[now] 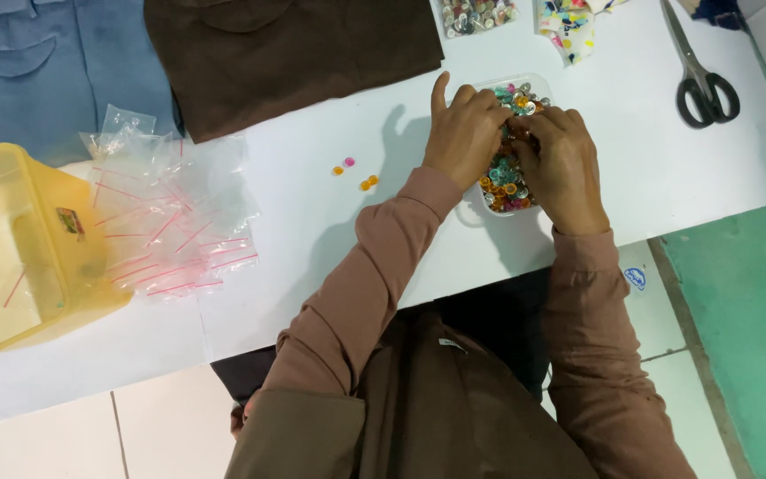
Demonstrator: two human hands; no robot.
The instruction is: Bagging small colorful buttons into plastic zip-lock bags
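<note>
Colourful buttons in the clear tray needed gentle picking; both hands' grip, left hand and right hand, I cannot tell.

- Our left hand sits upper centre of the frame, index finger extended, other fingers curled.
- Our right hand lies just beside it, fingers bent, fingertips meeting.

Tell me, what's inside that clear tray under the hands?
The clear tray holds many small colourful buttons. The left hand and right hand cover its middle, hiding what lies there.
</note>
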